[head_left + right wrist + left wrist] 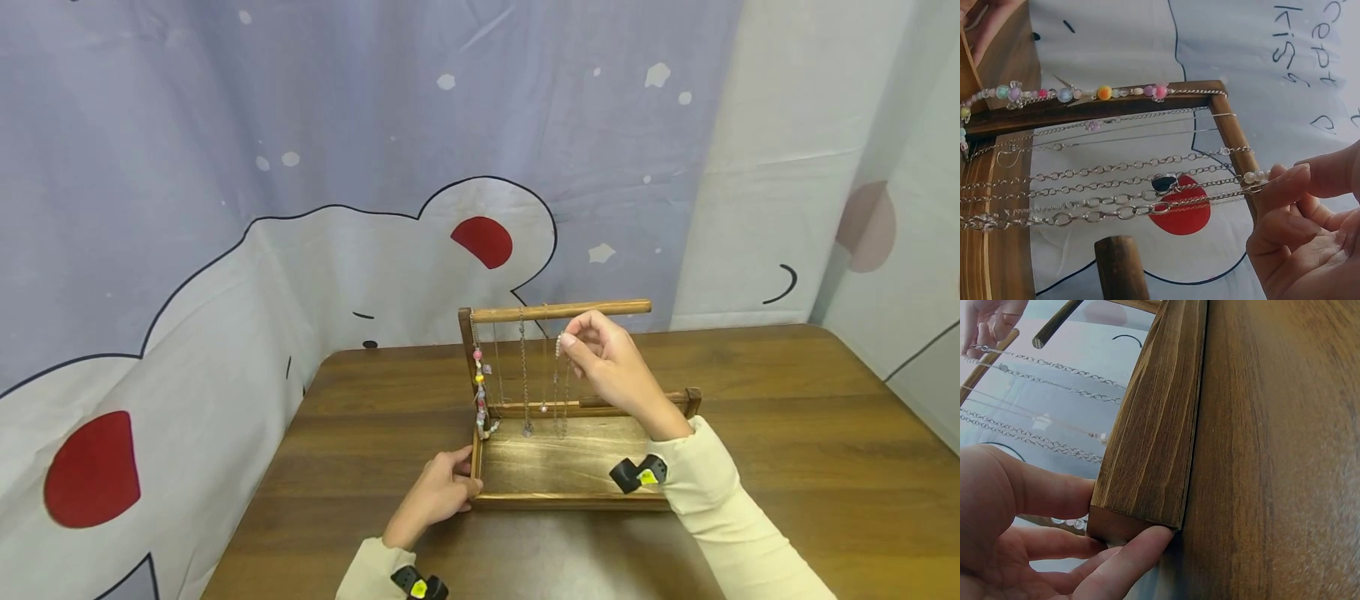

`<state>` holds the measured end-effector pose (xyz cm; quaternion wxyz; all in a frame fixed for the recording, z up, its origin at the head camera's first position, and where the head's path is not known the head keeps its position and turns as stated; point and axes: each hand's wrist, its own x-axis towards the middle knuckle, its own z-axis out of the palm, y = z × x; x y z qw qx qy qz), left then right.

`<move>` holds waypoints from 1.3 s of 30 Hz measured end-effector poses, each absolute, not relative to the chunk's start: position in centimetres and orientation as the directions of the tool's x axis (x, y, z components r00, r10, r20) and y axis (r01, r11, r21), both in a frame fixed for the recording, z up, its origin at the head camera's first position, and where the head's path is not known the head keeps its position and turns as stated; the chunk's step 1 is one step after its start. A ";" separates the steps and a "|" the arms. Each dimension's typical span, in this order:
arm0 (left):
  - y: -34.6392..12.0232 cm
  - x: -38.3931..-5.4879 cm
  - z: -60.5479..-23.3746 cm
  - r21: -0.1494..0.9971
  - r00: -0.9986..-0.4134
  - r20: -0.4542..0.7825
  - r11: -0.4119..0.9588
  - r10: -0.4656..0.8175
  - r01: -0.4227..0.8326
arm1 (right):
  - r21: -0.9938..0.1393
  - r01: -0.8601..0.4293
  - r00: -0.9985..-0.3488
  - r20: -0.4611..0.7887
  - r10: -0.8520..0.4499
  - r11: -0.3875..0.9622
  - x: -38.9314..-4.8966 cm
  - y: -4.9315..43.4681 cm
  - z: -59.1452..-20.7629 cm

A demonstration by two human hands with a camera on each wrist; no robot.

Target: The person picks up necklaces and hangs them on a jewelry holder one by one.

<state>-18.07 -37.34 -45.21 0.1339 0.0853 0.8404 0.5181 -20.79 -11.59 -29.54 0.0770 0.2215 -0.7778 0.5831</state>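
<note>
A wooden jewelry stand (pixel 555 502) has a shallow tray base and an upper bar (pixel 622 307). My left hand (pixel 435 492) grips its front left corner, with fingers around the wooden edge (pixel 1147 437). Just below the bar, my right hand (pixel 611 362) pinches a silver chain necklace with small white pearls (pixel 1254 177) between thumb and fingertips. The rest of that necklace hangs down over the tray. Further left on the bar hang a colorful beaded necklace (pixel 480 379), a silver chain necklace (pixel 524 358) and thinner chains.
A brown wooden table (pixel 787 433) lies under the stand. Behind it hangs a patterned curtain (pixel 360 275). The bar's right end is free, and a lower, shorter wooden rod (pixel 1121 269) shows in the right wrist view.
</note>
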 end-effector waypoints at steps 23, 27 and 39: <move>-37.3 -18.1 -45.2 0.897 -0.948 -0.137 0.442 0.287 0.004 | -0.871 -0.414 -0.907 0.370 -0.201 0.264 -22.4 -8.5 -31.3; -37.3 -18.1 -45.2 0.894 -0.949 -0.144 0.449 0.281 -0.003 | -0.870 -0.419 -0.906 0.382 -0.181 0.262 -22.8 -7.5 -31.7; -37.3 -17.9 -45.1 0.891 -0.950 -0.148 0.454 0.276 -0.006 | -0.880 -0.406 -0.914 0.381 -0.142 0.247 -22.9 -5.7 -31.8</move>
